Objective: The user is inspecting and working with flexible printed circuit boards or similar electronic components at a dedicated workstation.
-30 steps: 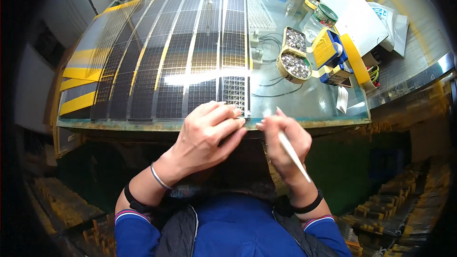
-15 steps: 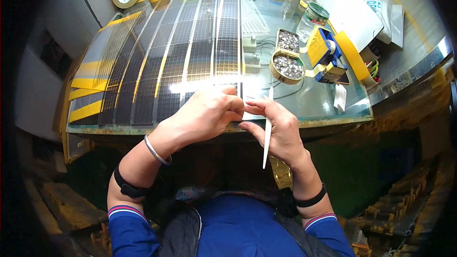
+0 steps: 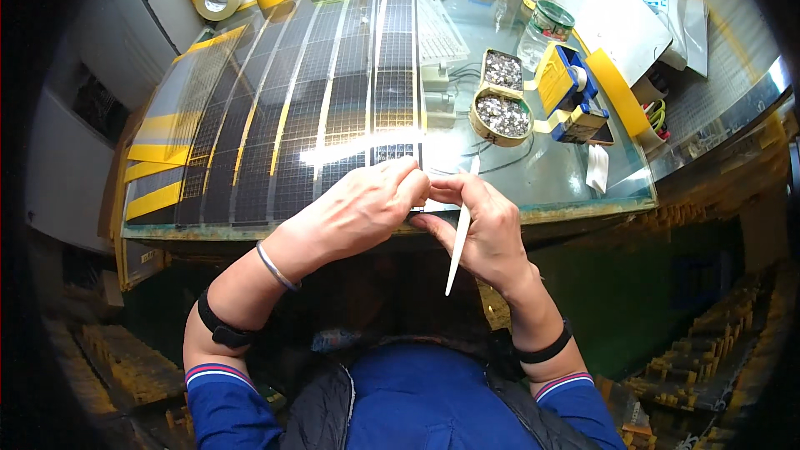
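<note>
At the near edge of the glass-topped table, my two hands meet over the lower right corner of a dark gridded sheet. My left hand is closed in a pinch, and its fingertips hide whatever is between them. A slim white pointed stick runs through my right hand, its lower end sticking out below the palm. The thumb and index finger of that hand also reach to the left fingertips, at a small dark edge. More dark gridded strips lie side by side to the left.
Two tins of small grey bits stand right of the sheets, beside a blue and yellow tape dispenser. Behind them is a clear jar with a green rim. Tape rolls sit at the far left. A white slip lies at right.
The white stick has tilted, its lower end swinging left. My right thumb has shifted slightly left, and my hands have drawn closer together.
</note>
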